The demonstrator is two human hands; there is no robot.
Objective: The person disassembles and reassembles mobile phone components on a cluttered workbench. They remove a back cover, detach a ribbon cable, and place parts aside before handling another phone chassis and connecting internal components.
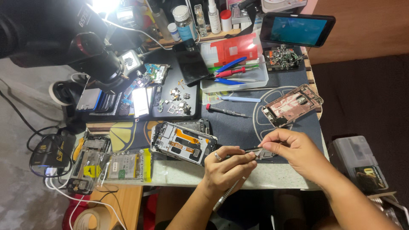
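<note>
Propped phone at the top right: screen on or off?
On. The phone shows a lit blue image; the black phone beside the tray is dark.

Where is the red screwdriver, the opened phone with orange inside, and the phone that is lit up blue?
red screwdriver (226, 111): head view, on the middle of its shaft.
opened phone (184, 143): head view, on its orange inner part.
lit phone (298, 30): head view, on the middle of its blue screen.

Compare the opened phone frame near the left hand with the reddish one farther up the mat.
The near phone frame is silvery with orange flex strips inside; the reddish phone frame is pink-brown. The near one lies beside the left hand, partly over another phone; the reddish one lies alone beyond the right hand. Both lie tilted, insides up, on the dark mat.
</note>
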